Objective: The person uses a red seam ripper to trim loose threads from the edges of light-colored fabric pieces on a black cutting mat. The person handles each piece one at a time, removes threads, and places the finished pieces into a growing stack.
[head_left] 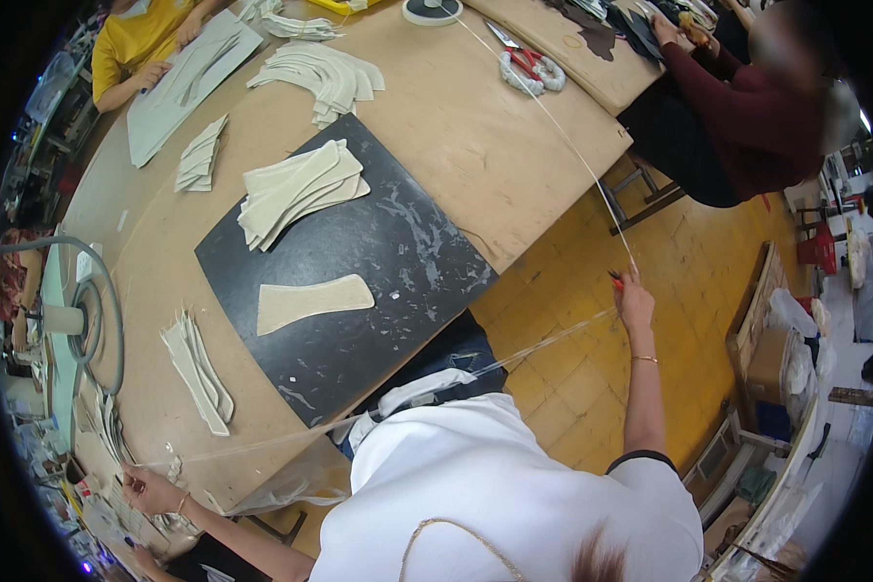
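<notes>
My right hand (635,303) is stretched out to the right over the floor, fingers closed on a narrow white tape (577,153) that runs taut from a white roll (432,10) at the table's far edge. A small red-and-black tool (617,280) shows at the same fingers; its kind is unclear. From there a thin translucent length passes across my waist toward my left hand (153,490). That hand is at the lower left by the table edge, fingertips pinched on the strip's end. A single cream curved piece (312,303) lies on the black board (407,228), below a fanned stack (301,189) of similar pieces.
More cream stacks (325,78) lie across the tan table (456,126). Red-handled scissors (529,68) rest at its far right. A grey hose (116,320) curves at the left. A co-worker in yellow (150,39) sits opposite, another in maroon (737,116) at right.
</notes>
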Motion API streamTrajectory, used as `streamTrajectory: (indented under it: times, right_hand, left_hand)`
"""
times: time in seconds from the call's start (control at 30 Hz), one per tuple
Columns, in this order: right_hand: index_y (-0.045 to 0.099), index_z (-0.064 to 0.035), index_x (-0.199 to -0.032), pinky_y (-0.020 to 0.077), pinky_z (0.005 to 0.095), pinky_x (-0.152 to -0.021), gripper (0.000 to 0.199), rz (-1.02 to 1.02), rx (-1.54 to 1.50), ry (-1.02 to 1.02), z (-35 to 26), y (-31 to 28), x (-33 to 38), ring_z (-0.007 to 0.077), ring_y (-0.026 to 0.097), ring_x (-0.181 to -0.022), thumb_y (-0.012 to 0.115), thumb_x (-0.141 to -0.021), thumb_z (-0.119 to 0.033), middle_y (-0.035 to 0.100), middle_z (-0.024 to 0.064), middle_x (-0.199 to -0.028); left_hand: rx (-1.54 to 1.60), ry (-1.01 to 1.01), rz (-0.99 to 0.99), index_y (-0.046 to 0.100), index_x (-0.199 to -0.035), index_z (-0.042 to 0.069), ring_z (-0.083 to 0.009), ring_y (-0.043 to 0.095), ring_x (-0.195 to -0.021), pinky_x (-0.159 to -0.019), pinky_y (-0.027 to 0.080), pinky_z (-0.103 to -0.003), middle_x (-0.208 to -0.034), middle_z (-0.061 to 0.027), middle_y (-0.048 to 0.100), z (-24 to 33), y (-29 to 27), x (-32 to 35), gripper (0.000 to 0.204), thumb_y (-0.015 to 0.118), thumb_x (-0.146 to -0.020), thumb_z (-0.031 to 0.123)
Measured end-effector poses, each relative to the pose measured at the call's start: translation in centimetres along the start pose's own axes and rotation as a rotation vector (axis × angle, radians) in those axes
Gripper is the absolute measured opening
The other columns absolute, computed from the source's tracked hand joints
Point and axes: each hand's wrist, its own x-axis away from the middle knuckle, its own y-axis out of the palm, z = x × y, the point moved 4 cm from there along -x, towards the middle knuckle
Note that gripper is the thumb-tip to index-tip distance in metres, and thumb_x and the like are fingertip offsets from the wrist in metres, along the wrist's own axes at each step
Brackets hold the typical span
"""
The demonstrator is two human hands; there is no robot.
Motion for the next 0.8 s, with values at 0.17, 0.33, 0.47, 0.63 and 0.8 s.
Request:
streamTrajectory:
  times: [0.17, 0.33, 0.47, 0.63, 0.8]
  right_hand:
    - [0.059, -0.0131, -0.117, 0.0551, 0.0474, -0.069, 0.032, -0.02, -0.032, -0.095, 0.3, 3.0, -1.1, 0.037, 0.068, -0.08, 0.066, -0.088, -0.025, 0.057, 0.015, -0.133]
    - [0.065, -0.012, -0.101, 0.0531, 0.0489, -0.068, 0.021, -0.176, -0.026, -0.207, -2.0, 2.4, -1.7, 0.0377, 0.067, -0.079, 0.066, -0.088, -0.028, 0.069, 0.0161, -0.091]
    - [0.06, -0.0075, -0.087, 0.0509, 0.0477, -0.063, 0.015, -0.059, -0.086, -0.423, -9.1, -4.2, -0.4, 0.0381, 0.065, -0.072, 0.066, -0.087, -0.022, 0.065, 0.0158, -0.079]
    - [0.065, 0.0019, -0.093, 0.0482, 0.0384, -0.06, 0.018, -0.337, -0.465, -0.437, -12.6, -15.7, 0.6, 0.0366, 0.061, -0.064, 0.068, -0.087, -0.015, 0.068, 0.0204, -0.088]
    - [0.067, 0.0019, -0.106, 0.0456, 0.0311, -0.056, 0.021, 0.036, -1.047, -0.601, -15.6, -24.7, 1.9, 0.0161, 0.054, -0.057, 0.068, -0.086, -0.005, 0.069, 0.0188, -0.115]
  left_hand:
    - [0.083, 0.03, -0.28, 0.073, -0.095, -0.001, -0.0158, 0.062, -0.073, -0.067, 0.05, -0.03, -0.083, -0.008, 0.068, 0.0, 1.6, -1.3, 0.029, 0.066, -0.094, 0.028]
    - [0.677, -0.106, -0.991, 0.069, -0.093, -0.002, -0.0107, 0.058, -0.083, -0.078, 0.049, -0.027, -0.088, -0.0032, 0.066, 11.8, -1.3, 5.5, 0.01, 0.062, -0.095, 0.005]
    - [1.073, 0.01, -1.289, 0.073, -0.079, 0.004, -0.0141, 0.061, -0.08, -0.071, 0.048, -0.026, -0.084, -0.0041, 0.063, 25.0, -9.3, 11.5, 0.012, 0.078, -0.071, -0.004]
    - [1.374, 0.088, -1.348, 0.074, -0.082, 0.005, -0.0126, 0.063, -0.08, -0.071, 0.049, -0.025, -0.087, -0.0031, 0.063, 32.4, -13.8, 10.5, 0.01, 0.08, -0.076, 0.0]
    - [1.44, -0.079, -1.285, 0.073, -0.086, 0.004, -0.0105, 0.063, -0.078, -0.074, 0.053, -0.024, -0.094, -0.0039, 0.058, 33.0, -14.0, 11.0, 0.011, 0.079, -0.078, -0.001]
